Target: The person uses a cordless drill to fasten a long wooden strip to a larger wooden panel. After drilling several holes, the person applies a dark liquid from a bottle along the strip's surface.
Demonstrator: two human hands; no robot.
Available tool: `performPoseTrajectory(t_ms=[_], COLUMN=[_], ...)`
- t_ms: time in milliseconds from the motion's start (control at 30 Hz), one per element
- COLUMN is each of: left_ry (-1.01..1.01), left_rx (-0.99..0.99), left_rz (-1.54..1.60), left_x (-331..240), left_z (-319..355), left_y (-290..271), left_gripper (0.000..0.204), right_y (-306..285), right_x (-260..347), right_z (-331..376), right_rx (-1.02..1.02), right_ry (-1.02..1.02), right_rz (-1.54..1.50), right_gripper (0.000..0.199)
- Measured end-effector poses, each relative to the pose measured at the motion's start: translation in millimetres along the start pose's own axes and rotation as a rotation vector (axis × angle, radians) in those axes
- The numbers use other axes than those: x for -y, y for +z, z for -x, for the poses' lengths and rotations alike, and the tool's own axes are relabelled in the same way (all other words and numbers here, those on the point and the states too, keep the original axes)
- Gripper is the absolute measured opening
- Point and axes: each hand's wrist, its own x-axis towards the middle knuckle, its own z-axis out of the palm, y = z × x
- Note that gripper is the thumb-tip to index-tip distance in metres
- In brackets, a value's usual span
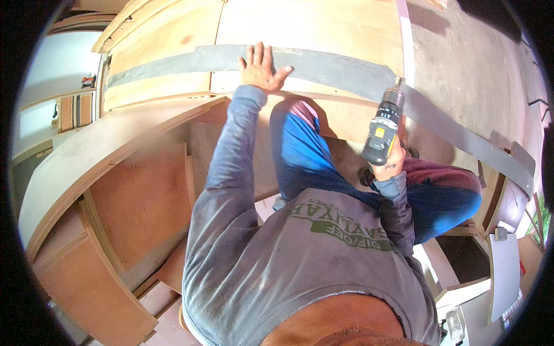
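A long grey strip (329,64) lies across a pale plywood panel (311,26) and runs past its right edge, bending down to the right. My left hand (261,72) rests on the strip and the wood just below it, fingers spread and holding nothing. A black and grey cordless drill (379,134) with a yellow patch is in my right hand (392,163), which is wrapped round its handle. The drill's nose points away from me, over the strip near the panel's right edge. I cannot tell whether its tip touches the strip.
Curved plywood pieces (95,277) lie at the left, beside a wooden frame with a curved edge (75,167). At the right stand a white curved panel (504,277) and an open box-like frame (461,259). Concrete floor (461,75) stretches beyond the plywood. My bent legs are close under the work.
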Motion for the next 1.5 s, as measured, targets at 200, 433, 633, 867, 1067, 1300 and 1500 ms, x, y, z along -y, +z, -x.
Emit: performPoseTrajectory(t_ms=[200,433,633,867,1067,1300,1500], left_ry=[0.006,0.058,-0.113,-0.081,-0.054,-0.031,-0.012], left_rx=[-0.201,-0.264,-0.312,-0.411,-0.425,-0.431,-0.44], left_rz=[0.105,0.279,0.012,-0.002,0.025,0.142,0.152], left_x=[-116.5,-80.8,-9.3,-61.1,-94.7,-108.0,-100.0], left_z=[41.4,33.3,11.0,28.1,33.8,42.9,40.7], left_y=[25.7,27.0,30.8,51.4,58.4,69.7,67.0], left_gripper=[0.085,0.071,0.076,0.067,0.065,0.063,0.062], right_y=[11.2,11.7,15.8,14.2,10.3,16.9,9.6], right_x=[-14.4,-12.4,-34.4,-34.3,-17.1,-19.6,-13.9], right_z=[6.1,17.4,21.2,-0.8,-17.1,-16.0,-20.2], right_rx=[0.198,0.475,0.498,0.608,0.767,0.808,0.762], right_ry=[0.013,0.128,0.044,-0.002,0.1,0.129,0.182], right_rz=[-0.021,0.238,0.351,0.39,0.535,0.563,0.626], right_gripper=[0.057,0.062,0.058,0.051,0.033,0.036,0.038])
